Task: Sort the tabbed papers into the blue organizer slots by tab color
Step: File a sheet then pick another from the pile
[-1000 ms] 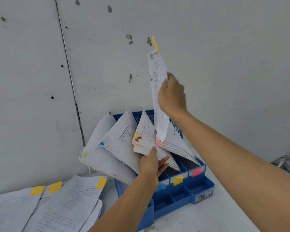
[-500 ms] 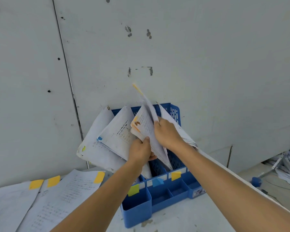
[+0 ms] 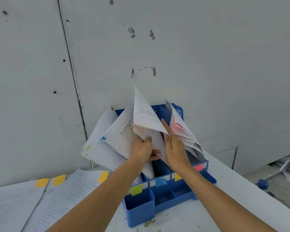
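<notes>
Most rear slots of the blue organizer point(image 3: 139, 210) were hidden behind hands and fanned sheets (print too blurred to read). Left hand point(image 3: 141, 150) gripped the middle paper stack point(image 3: 145, 114), standing in its slot; right hand point(image 3: 176, 148) pressed straight fingers flat against that stack's side.

Pale grey wall point(image 3: 208, 56) with a vertical seam point(image 3: 70, 64), dark scuff marks point(image 3: 143, 72), white surface point(image 3: 182, 218) below, small blue foot point(image 3: 262, 184) on the floor at right.
</notes>
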